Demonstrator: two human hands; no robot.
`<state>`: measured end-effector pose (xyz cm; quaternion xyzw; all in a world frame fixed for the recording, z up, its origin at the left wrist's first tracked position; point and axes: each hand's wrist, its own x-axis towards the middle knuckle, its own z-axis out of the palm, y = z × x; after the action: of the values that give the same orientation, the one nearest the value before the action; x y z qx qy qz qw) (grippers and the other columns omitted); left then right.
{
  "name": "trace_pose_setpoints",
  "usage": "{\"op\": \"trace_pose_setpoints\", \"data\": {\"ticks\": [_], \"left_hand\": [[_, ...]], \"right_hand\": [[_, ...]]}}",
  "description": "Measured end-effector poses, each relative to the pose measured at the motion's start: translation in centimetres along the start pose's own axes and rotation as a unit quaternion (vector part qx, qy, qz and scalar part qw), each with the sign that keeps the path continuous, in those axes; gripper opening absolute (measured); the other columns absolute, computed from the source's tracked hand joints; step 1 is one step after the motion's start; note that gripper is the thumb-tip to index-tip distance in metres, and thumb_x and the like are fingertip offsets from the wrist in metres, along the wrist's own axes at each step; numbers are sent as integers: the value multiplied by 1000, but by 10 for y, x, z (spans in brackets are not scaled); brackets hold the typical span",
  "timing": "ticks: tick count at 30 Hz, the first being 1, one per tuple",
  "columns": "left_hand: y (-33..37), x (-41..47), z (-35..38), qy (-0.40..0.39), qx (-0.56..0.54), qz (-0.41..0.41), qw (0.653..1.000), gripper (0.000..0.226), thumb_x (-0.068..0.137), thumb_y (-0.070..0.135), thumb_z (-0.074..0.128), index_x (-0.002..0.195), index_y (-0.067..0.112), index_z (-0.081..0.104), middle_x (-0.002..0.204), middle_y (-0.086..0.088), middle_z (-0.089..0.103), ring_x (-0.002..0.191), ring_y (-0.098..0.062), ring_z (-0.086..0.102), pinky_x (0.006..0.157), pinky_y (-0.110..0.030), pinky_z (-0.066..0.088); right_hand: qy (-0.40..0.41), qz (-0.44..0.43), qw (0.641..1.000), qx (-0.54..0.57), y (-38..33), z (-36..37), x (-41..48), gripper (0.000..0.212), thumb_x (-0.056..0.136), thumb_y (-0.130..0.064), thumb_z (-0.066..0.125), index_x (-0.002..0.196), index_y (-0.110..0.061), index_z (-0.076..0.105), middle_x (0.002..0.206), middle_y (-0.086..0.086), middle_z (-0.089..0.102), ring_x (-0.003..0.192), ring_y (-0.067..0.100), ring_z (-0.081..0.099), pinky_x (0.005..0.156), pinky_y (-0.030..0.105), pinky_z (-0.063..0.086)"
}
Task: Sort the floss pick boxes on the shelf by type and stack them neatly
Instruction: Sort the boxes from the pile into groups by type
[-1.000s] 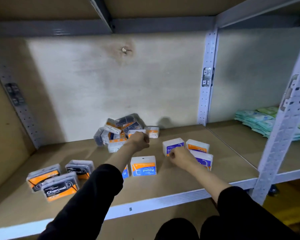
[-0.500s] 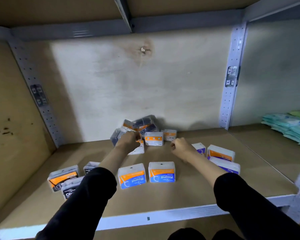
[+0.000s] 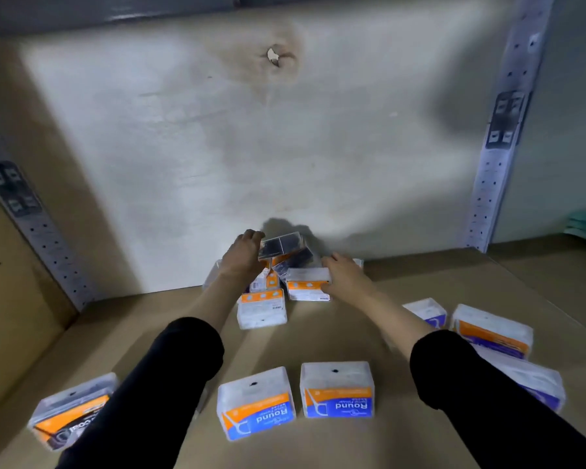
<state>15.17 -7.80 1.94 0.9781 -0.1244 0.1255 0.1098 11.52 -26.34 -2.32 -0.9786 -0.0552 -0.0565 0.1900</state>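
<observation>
Though blurred, dark box (image 3: 281,245) crosswise in left grip (image 3: 241,255); white box (image 3: 307,286) crosswise in right grip (image 3: 347,275)

Jumbled pile (image 3: 271,282) at the shelf's (image 3: 335,336) 12 o'clock: dark box (image 3: 281,245) tilted on top, white-orange box (image 3: 307,286) at its 5. Round boxes (image 3: 337,390) stand at 6, purple-labelled boxes (image 3: 491,330) at 4.

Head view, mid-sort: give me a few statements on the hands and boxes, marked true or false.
The left hand grips a dark box atop the back pile. True.
The two Round boxes are stacked one on the other. False: they lie side by side on the shelf board.
The right hand holds an orange-and-white box at the pile's front. True.
The black-and-orange box sits front right. False: it is front left, beside the left sleeve.
</observation>
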Motion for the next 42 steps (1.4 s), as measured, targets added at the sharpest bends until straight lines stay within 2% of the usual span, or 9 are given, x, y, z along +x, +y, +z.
{"op": "trace_pose_setpoints", "data": {"ticks": [5, 11, 17, 24, 26, 30, 32, 38, 42], "left_hand": [[-5, 17, 15, -2, -11, 37, 999, 46, 82, 16, 65, 122, 1, 50, 125, -19, 51, 115, -35, 49, 90, -38, 42], [-10, 25, 13, 7, -28, 55, 998, 43, 77, 12, 68, 116, -1, 55, 118, -19, 56, 108, -35, 53, 82, -36, 43], [-8, 28, 4, -7, -22, 75, 997, 46, 76, 17, 72, 117, 1, 56, 117, -19, 58, 104, -34, 55, 82, -33, 45], [-11, 33, -6, -36, -25, 87, 995, 43, 78, 17, 71, 116, 3, 57, 117, -16, 60, 103, -32, 56, 74, -23, 35], [-11, 36, -10, -45, -22, 96, 994, 41, 78, 17, 71, 113, 2, 58, 115, -17, 62, 102, -33, 58, 73, -25, 36], [-10, 41, -18, -61, -31, 100, 993, 38, 79, 15, 70, 112, 2, 59, 114, -18, 65, 102, -33, 60, 81, -32, 45], [-12, 44, -20, -66, -35, 94, 993, 39, 79, 15, 70, 114, 3, 59, 115, -17, 65, 104, -32, 60, 83, -32, 45], [-16, 49, -27, -90, -57, 56, 993, 40, 79, 14, 69, 118, 6, 60, 116, -14, 65, 92, -21, 55, 76, -22, 36], [-17, 50, -30, -94, -74, 44, 992, 39, 79, 13, 69, 116, 6, 61, 115, -14, 66, 89, -15, 52, 76, -23, 38]], "right_hand": [[-40, -20, 999, -13, 4, 7, 16, 54, 89, -16, 52, 139, -6, 34, 139, 17, 38, 130, 30, 35, 101, 29, 32], [-58, -60, 996, -14, 7, 2, 18, 49, 80, -14, 65, 126, -6, 50, 128, 14, 44, 120, 28, 45, 93, 27, 37], [-98, -128, 984, -77, 11, 10, 9, 50, 73, -16, 72, 118, -14, 50, 129, 3, 47, 118, 23, 46, 94, 43, 46], [-127, -83, 988, 14, 16, 9, 20, 39, 78, -28, 72, 112, -10, 63, 110, 6, 59, 94, 15, 49, 76, 25, 39], [-127, -60, 989, 44, 16, 8, 27, 42, 81, -25, 69, 119, -8, 60, 120, 9, 58, 94, 13, 47, 72, 19, 35], [-204, 10, 977, 64, 16, 10, 43, 59, 84, -22, 65, 138, -12, 42, 145, 7, 41, 130, 22, 42, 105, 26, 33], [-229, 33, 970, 73, 17, 11, 48, 59, 84, -21, 66, 137, -11, 43, 145, 7, 41, 131, 23, 41, 108, 31, 32], [-179, 28, 979, 98, 17, 8, 47, 48, 75, -14, 75, 118, -4, 57, 127, 11, 57, 111, 24, 55, 80, 25, 41], [-96, -30, 992, 72, 17, 4, 41, 37, 67, -12, 79, 95, -11, 54, 118, 13, 56, 90, 18, 48, 60, 26, 31]]}}
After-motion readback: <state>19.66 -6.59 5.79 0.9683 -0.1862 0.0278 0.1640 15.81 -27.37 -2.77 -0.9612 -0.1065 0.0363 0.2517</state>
